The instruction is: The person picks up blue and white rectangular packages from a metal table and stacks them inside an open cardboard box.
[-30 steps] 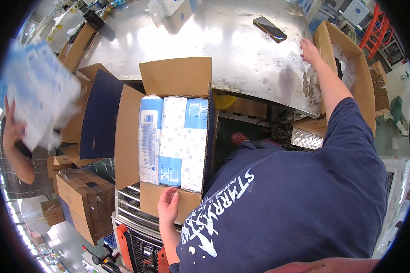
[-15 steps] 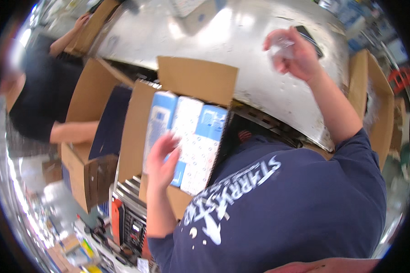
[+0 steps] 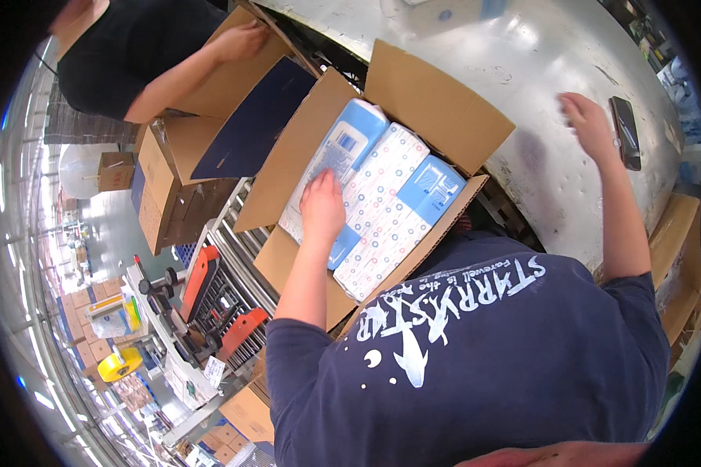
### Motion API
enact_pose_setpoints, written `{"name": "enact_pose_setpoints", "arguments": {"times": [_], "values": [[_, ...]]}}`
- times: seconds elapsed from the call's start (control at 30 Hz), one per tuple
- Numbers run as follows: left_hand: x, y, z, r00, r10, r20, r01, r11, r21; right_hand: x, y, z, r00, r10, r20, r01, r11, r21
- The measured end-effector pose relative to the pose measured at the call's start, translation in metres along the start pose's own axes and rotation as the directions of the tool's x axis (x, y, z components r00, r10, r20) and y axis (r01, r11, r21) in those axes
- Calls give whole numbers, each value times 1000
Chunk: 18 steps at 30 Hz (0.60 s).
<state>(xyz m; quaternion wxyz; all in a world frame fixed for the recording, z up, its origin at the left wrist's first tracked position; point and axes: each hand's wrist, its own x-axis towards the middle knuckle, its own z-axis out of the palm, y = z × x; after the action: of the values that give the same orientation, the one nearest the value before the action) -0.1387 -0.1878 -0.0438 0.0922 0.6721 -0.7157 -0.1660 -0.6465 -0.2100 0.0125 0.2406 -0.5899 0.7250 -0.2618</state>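
Note:
An open cardboard box stands in front of me with its flaps folded out. Wrapped packs in white film with small coloured dots and blue panels fill it side by side. My left hand rests on the left-hand pack, fingers loosely bent and apart, gripping nothing. Over the metal table, my right hand is raised with its fingers extended and nothing visible in them. A dark phone lies on the table just right of that hand.
At left, another person's hand touches a neighbouring open carton. The metal table spans the far side. Below the box runs a roller conveyor beside a taping machine with orange guards. Another open carton stands at right.
The view has turned, so the box sits farther right. My left hand has come down onto the packs. The clear plastic seen in my right hand is no longer visible there.

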Motion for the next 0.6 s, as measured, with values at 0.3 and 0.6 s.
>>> {"name": "enact_pose_setpoints", "arguments": {"times": [0.3,0.6], "values": [[13,2,46,984,51,-171,-33,993,111,-30,61,4,938,-224,-266,39,827,-561],[-22,-42,39,964,242,-113,-217,956,195,-60,-96,159,723,-437,536,-474,251,844]]}}
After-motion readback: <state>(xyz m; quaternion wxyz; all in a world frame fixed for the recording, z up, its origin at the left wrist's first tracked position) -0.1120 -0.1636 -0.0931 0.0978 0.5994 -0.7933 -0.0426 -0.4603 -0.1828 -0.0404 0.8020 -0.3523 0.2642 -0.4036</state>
